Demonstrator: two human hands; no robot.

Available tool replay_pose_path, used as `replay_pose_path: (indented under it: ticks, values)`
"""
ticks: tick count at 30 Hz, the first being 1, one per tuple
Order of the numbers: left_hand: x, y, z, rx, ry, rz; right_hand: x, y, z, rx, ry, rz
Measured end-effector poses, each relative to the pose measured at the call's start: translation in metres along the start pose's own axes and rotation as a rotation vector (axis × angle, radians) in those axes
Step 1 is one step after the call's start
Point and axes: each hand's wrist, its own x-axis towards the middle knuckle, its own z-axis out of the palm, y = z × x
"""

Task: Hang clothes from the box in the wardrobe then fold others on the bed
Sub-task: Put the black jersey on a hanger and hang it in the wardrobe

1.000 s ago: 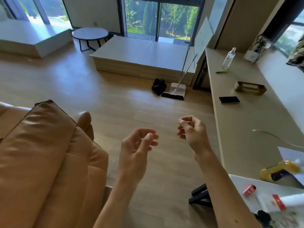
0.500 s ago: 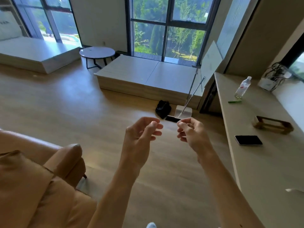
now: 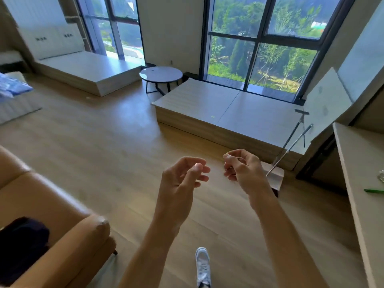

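fingers point(image 3: 201, 169) curled, left hand point(image 3: 180, 185) and right hand point(image 3: 246, 173) hover over wood floor point(image 3: 99, 142).

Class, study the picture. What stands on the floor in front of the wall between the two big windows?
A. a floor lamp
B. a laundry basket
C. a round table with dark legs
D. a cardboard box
C: a round table, with a grey top on dark legs, stands on the wooden floor at that spot; no box, basket or lamp shows there.
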Motion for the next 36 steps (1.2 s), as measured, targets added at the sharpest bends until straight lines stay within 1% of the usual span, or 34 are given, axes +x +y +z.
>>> replay_pose_path:
  ticks: [6, 11, 15, 19, 22, 25, 30, 36]
  values:
    - [0.124, -0.031, -0.009, 0.105, 0.141, -0.049, 0.151, -0.012, 0.056, 0.021, -0.176, -0.032]
    - [0.220, -0.028, -0.034, 0.132, 0.276, -0.080, 0.266, -0.051, 0.113, 0.065, -0.303, -0.028]
    - [0.290, -0.031, -0.068, 0.117, 0.416, -0.074, 0.338, -0.081, 0.172, 0.070, -0.412, -0.045]
    - [0.352, -0.043, -0.105, 0.078, 0.504, -0.079, 0.394, -0.098, 0.233, 0.050, -0.500, -0.046]
    - [0.408, -0.057, -0.142, 0.071, 0.555, -0.054, 0.441, -0.107, 0.286, 0.029, -0.553, -0.062]
    - [0.462, -0.068, -0.184, 0.065, 0.575, -0.041, 0.493, -0.116, 0.341, -0.010, -0.572, -0.082]
    - [0.552, -0.069, -0.274, 0.063, 0.634, -0.005, 0.573, -0.150, 0.448, -0.061, -0.630, -0.079]
    - [0.634, -0.070, -0.380, 0.073, 0.749, 0.008, 0.628, -0.199, 0.591, -0.038, -0.775, -0.117]
